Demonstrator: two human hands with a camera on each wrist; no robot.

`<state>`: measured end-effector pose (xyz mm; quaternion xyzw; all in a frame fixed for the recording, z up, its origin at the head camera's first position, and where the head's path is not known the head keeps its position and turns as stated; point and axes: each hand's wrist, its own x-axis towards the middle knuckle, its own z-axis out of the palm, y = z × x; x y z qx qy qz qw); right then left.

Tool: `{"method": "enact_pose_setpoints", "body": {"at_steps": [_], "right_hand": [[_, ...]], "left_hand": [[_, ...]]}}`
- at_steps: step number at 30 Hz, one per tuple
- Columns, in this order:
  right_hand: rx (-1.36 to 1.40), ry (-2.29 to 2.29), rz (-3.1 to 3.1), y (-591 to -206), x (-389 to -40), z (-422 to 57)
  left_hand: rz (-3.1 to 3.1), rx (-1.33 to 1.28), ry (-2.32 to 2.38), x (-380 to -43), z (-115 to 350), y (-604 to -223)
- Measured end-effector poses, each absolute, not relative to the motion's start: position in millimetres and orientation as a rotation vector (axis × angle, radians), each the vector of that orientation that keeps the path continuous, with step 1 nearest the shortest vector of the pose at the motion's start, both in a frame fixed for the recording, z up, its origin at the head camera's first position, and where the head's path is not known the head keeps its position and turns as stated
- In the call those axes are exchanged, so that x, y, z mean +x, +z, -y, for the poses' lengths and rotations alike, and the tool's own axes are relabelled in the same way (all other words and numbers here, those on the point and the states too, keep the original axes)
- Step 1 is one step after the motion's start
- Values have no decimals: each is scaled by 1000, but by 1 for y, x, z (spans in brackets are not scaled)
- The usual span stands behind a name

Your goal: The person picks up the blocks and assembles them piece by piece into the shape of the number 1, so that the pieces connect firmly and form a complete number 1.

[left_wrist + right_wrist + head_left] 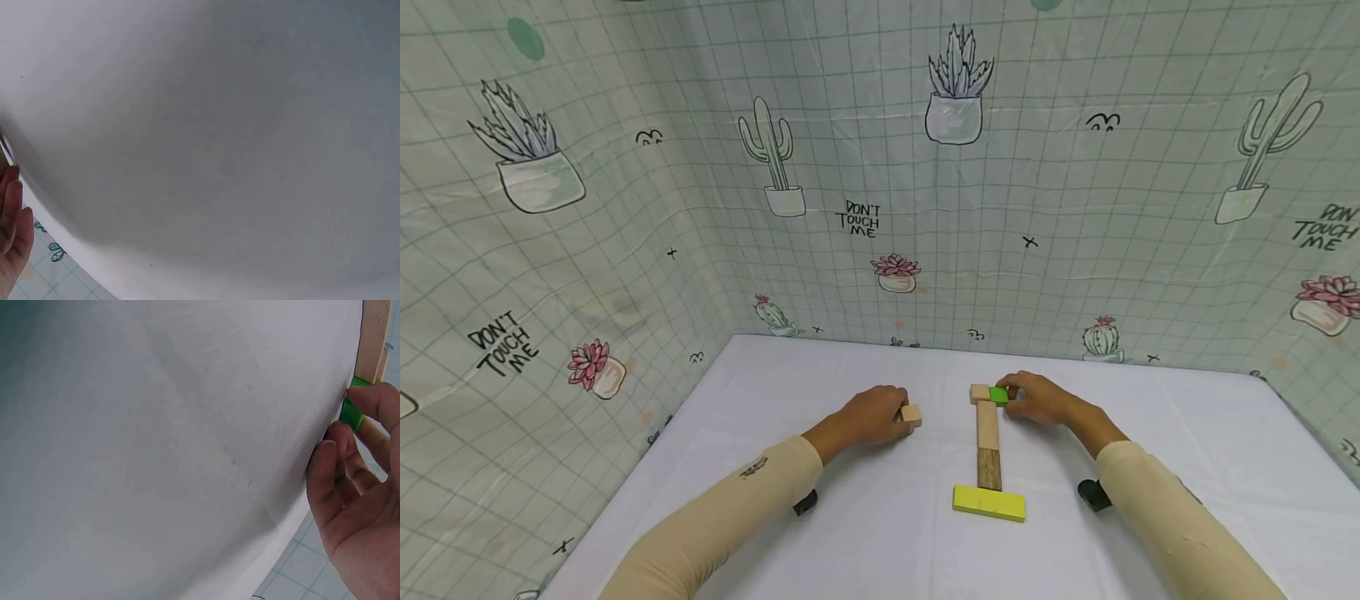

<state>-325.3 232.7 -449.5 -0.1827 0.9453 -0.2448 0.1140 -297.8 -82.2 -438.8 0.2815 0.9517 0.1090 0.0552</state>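
Note:
My left hand grips a small plain wooden block on the left side of the layout. Only some fingers of that hand show at the left wrist view's edge, and the block is hardly visible there. With thumb and fingers my right hand pinches a green block; the right wrist view shows the same green block at the fingertips. The green piece touches a plain wooden cube. Below them, a light wooden block, a dark brown block and a crosswise yellow block form a column.
A white-covered table carries everything. Behind and to the left hangs a gridded curtain with cactus prints, meeting the table's far edge. Dark wrist-worn devices sit under both forearms.

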Motion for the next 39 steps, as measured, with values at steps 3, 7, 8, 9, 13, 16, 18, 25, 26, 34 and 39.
{"method": "enact_pose_setpoints", "body": {"at_steps": [3, 7, 8, 9, 13, 16, 18, 25, 26, 34, 39], "right_hand": [[-552, -714, -2771, -449, -325, -233], [-559, -713, -2770, -449, -325, -234], [-560, -711, -2770, -449, -326, -234], [-552, -713, -2769, -449, -326, -233], [-543, -711, -2769, -449, -326, -233], [-548, -710, -2771, -449, -327, -233], [-555, -709, -2772, -449, -327, -233], [-550, -699, -2774, -449, -326, -234], [-546, -699, -2776, -449, -326, -234], [-559, -711, -2790, -450, -324, -233], [-560, -719, -2796, -451, -325, -233]], "left_hand": [[-2892, 855, 327, -297, 82, -438], [-2896, 859, 315, -296, 81, -437], [-2898, 859, 311, -296, 80, -437], [-2900, 859, 309, -296, 80, -437], [-2908, 852, 304, -297, 79, -438], [-2910, 846, 304, -297, 78, -439], [-2908, 843, 304, -297, 78, -439], [-2903, 851, 299, -297, 74, -437], [-2903, 855, 299, -297, 73, -437], [-2906, 876, 300, -297, 71, -437], [-2903, 874, 299, -299, 70, -438]]}}
